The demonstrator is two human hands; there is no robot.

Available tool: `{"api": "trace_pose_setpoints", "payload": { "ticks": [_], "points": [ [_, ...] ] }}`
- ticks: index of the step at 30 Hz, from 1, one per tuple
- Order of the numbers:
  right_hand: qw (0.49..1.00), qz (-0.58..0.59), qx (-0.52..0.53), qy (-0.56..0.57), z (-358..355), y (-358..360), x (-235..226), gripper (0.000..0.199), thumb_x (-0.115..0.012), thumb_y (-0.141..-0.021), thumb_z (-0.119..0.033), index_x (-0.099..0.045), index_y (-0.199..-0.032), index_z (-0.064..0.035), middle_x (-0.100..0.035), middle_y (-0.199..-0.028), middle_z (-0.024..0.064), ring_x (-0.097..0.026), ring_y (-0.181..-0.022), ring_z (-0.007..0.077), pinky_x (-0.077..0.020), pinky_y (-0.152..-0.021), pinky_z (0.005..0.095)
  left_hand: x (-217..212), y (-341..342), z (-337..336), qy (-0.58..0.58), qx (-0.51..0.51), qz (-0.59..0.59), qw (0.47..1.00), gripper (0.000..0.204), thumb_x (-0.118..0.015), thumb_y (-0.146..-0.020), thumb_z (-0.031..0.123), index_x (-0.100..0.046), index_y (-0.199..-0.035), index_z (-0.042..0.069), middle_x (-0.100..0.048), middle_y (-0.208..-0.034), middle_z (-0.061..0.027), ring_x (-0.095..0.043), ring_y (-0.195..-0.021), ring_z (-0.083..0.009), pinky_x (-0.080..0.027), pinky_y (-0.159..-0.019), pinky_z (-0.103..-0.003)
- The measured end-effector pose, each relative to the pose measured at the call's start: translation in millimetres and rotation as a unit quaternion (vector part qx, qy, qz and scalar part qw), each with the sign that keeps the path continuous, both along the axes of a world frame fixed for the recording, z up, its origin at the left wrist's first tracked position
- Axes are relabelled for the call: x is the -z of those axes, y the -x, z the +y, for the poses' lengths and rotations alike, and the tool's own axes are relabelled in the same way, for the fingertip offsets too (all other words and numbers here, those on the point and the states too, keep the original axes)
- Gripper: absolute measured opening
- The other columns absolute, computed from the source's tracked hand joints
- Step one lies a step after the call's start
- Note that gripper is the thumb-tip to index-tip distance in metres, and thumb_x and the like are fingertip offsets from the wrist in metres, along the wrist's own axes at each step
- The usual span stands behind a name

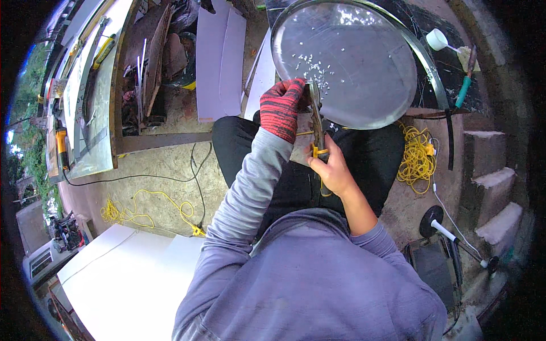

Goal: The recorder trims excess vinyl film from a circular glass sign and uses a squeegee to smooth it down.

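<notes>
My left hand (281, 108), in a red and black striped glove, is closed in a pinch beside the upper end of a dark, long hand tool. Whatever the fingertips pinch is too small to make out. My bare right hand (335, 169) is wrapped round the lower end of that snips-like hand tool (317, 122), where yellow parts show. The tool stands nearly lengthwise before me, its tip over the near left rim of a round metal tray (375, 74). Small white bits (318, 71) lie scattered on the tray, thickest near the tool's tip and at the far edge.
Right of the tray are a white cup-like scoop (437, 39) and a teal-handled tool (464, 91). Coiled yellow cord (417, 159) lies on the floor near concrete steps (495, 182). White panels (122, 281) and a workbench edge (114, 108) stand left.
</notes>
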State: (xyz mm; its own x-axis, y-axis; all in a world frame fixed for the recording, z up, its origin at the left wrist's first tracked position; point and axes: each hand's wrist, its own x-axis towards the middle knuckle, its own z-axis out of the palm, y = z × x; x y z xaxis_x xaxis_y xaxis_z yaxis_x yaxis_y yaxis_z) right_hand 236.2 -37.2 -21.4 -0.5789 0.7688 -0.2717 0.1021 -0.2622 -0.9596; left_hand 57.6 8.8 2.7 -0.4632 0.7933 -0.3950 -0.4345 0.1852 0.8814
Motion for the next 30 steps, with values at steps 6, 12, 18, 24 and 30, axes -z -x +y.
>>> {"api": "trace_pose_setpoints", "payload": {
  "ticks": [6, 12, 18, 24, 30],
  "points": [
    [0.998, -0.040, 0.010, -0.053, -0.2, 3.1, 7.7, 0.047, -0.066, -0.087, -0.013, -0.054, -0.130, 0.0029, -0.065, -0.112, 0.0161, -0.062, -0.103, 0.0272, -0.0464, -0.097, 0.0377, -4.8, -1.2, -0.1, 0.023, -0.008, 0.005, 1.000, 0.030, -0.072, -0.094, 0.026, -0.070, -0.103, -0.002, -0.072, -0.085, -0.0092, -0.068, -0.075, -0.0182, -0.055, -0.071, -0.033],
    [0.995, -0.053, 0.032, -0.074, -3.1, 4.3, 10.5, 0.044, -0.066, -0.088, -0.014, -0.056, -0.127, 0.0038, -0.066, -0.112, 0.0184, -0.063, -0.104, 0.0273, -0.0468, -0.097, 0.0378, -3.8, -1.0, 1.4, 0.013, 0.010, 0.064, 0.998, 0.030, -0.074, -0.093, 0.027, -0.071, -0.101, -0.002, -0.073, -0.086, -0.0090, -0.068, -0.074, -0.0171, -0.055, -0.071, -0.032],
    [0.998, -0.019, 0.055, 0.006, -5.7, 9.1, 3.5, 0.041, -0.066, -0.086, -0.010, -0.059, -0.125, 0.0024, -0.068, -0.109, 0.0141, -0.062, -0.100, 0.0208, -0.0482, -0.094, 0.0349, -10.5, -5.6, 3.3, -0.007, 0.002, 0.006, 1.000, 0.029, -0.073, -0.094, 0.027, -0.071, -0.100, -0.002, -0.073, -0.086, -0.0085, -0.067, -0.074, -0.0165, -0.055, -0.070, -0.031],
    [0.999, -0.009, 0.030, 0.020, -1.6, -0.6, 12.4, 0.040, -0.066, -0.085, -0.010, -0.058, -0.122, 0.0014, -0.067, -0.106, 0.0103, -0.061, -0.097, 0.0193, -0.0478, -0.093, 0.0341, 1.1, -1.5, 3.2, 0.006, -0.009, 0.014, 1.000, 0.029, -0.071, -0.095, 0.025, -0.072, -0.105, -0.002, -0.073, -0.088, -0.0085, -0.067, -0.074, -0.0170, -0.055, -0.071, -0.031],
    [0.997, 0.055, 0.018, 0.057, -2.8, -1.8, 10.2, 0.032, -0.066, -0.083, -0.009, -0.058, -0.114, -0.0020, -0.062, -0.097, 0.0048, -0.059, -0.090, 0.0168, -0.0472, -0.088, 0.0318, 3.3, -0.3, 2.8, 0.005, 0.000, 0.037, 0.999, 0.030, -0.071, -0.094, 0.026, -0.072, -0.106, -0.002, -0.073, -0.088, -0.0080, -0.068, -0.075, -0.0176, -0.056, -0.073, -0.032]
  ]
}}
